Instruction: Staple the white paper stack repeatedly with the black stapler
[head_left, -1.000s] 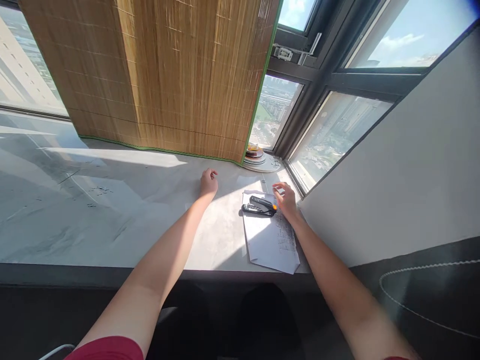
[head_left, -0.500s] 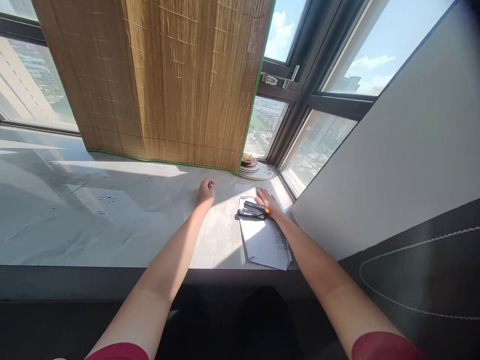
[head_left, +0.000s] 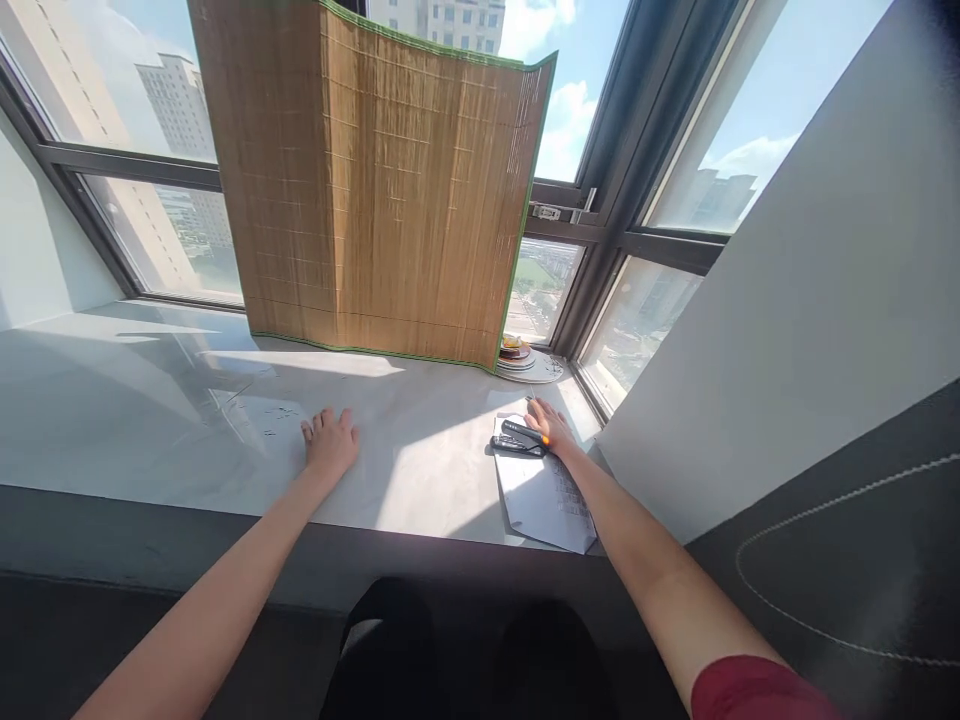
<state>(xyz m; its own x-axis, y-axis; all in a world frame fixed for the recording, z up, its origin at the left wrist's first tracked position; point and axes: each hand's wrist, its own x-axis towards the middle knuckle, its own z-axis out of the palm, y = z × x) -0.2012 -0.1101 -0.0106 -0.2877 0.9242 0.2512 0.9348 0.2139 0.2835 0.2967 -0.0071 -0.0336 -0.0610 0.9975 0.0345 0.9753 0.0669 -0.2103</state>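
My left hand (head_left: 331, 441) rests palm down on the white marbled sill (head_left: 442, 490), fingers spread, nothing in it. To its left, several small dark marks or bits (head_left: 281, 412) dot a pale patch of the surface. My right hand (head_left: 551, 424) is by the far end of some white sheets of paper (head_left: 541, 500). At its fingertips is a thin dark pen-like thing (head_left: 531, 400), mostly hidden, and the fingers appear bent onto it. A black stapler (head_left: 519, 438) lies on the paper just left of that hand. An orange bit shows at its end, against the hand.
A bamboo mat (head_left: 390, 210) with green edging stands against the window. A stack of plates (head_left: 529, 364) sits in the back right corner. The white wall (head_left: 787, 280) slopes in on the right, with a beaded cord (head_left: 742, 570) hanging there. The sill's front edge runs before my knees.
My left hand has moved left along the sill and gone from a loose fist to spread fingers. My right hand stays beside the stapler. The view has tilted up slightly and shifted left.
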